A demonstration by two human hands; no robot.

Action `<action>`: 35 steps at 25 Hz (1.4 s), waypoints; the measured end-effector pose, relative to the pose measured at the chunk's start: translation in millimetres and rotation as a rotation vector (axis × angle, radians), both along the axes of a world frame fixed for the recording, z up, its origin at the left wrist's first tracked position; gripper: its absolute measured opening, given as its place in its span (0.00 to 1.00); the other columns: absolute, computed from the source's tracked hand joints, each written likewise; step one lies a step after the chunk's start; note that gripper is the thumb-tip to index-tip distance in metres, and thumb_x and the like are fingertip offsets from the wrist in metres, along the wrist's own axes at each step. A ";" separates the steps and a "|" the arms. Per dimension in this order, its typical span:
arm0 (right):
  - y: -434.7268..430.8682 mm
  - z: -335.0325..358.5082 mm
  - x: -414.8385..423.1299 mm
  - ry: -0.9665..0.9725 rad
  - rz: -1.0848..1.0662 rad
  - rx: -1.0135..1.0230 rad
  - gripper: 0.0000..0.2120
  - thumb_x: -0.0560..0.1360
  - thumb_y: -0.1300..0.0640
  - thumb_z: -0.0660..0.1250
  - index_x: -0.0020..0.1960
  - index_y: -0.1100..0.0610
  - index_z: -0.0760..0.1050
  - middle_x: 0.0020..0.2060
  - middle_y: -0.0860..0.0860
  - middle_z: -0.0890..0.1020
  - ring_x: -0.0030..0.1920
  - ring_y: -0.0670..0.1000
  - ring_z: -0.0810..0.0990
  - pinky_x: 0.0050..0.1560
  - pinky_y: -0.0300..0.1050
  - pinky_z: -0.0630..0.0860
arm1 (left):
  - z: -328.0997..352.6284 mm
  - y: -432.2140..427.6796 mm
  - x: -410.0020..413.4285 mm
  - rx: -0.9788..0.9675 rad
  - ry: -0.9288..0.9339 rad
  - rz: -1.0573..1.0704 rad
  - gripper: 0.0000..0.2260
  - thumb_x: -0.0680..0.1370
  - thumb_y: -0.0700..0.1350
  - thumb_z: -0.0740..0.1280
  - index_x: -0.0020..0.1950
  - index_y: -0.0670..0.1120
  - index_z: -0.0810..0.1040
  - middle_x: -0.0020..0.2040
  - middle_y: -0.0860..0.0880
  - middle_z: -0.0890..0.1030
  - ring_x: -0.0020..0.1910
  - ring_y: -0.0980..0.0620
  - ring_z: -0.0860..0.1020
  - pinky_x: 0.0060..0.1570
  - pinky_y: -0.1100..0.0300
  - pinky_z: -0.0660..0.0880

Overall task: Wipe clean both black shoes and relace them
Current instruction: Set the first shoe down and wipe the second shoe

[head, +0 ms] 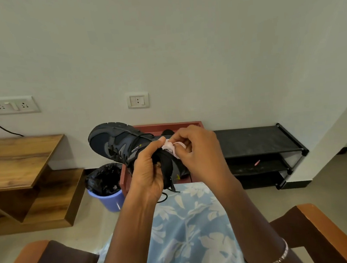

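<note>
Two hands [149,172] [199,150], one held shoe [115,142], cloth [168,146]

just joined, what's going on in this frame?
A seated person is wiping a black shoe. The left hand holds it up by the heel end, toe pointing away to the left. The right hand pinches a pale pink wipe against the collar area. The laces are in the shoe, one end dangling below. A dark shape on the red stool behind may be the second shoe, but the hands mostly hide it.
</note>
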State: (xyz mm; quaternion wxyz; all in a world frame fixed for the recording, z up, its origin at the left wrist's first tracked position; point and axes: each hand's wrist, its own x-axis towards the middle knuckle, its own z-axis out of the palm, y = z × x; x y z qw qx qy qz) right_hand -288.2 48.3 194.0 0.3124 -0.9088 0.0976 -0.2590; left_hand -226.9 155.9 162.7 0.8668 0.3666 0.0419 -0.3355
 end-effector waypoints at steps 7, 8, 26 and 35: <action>1.5 4.2 22.4 0.136 0.021 -0.276 0.11 0.78 0.61 0.69 0.58 0.54 0.83 0.54 0.53 0.81 0.57 0.52 0.75 0.53 0.40 0.69 | -7.3 -6.5 -4.9 0.026 -0.025 0.115 0.21 0.63 0.46 0.80 0.53 0.41 0.83 0.60 0.36 0.81 0.64 0.37 0.77 0.69 0.37 0.67; 1.5 -0.7 16.8 0.093 0.001 -0.266 0.11 0.78 0.62 0.68 0.58 0.55 0.83 0.54 0.53 0.80 0.57 0.53 0.75 0.51 0.39 0.67 | -6.0 -5.4 -4.8 0.026 -0.026 0.126 0.22 0.65 0.46 0.78 0.56 0.40 0.82 0.62 0.36 0.80 0.64 0.37 0.77 0.68 0.37 0.68; -13.1 -39.4 -15.0 -0.216 -0.118 0.081 0.08 0.78 0.62 0.68 0.53 0.54 0.84 0.49 0.48 0.82 0.50 0.47 0.81 0.49 0.46 0.80 | 7.7 -0.3 -12.4 0.182 -0.063 0.154 0.14 0.74 0.41 0.70 0.57 0.37 0.78 0.52 0.36 0.82 0.46 0.40 0.82 0.49 0.36 0.80; -10.2 -21.5 -3.3 -0.159 -0.179 0.017 0.10 0.78 0.63 0.67 0.51 0.53 0.86 0.48 0.49 0.84 0.47 0.47 0.81 0.46 0.30 0.72 | 12.2 -3.4 -16.5 0.270 -0.096 0.132 0.13 0.75 0.40 0.68 0.56 0.35 0.79 0.48 0.36 0.82 0.42 0.42 0.81 0.43 0.42 0.82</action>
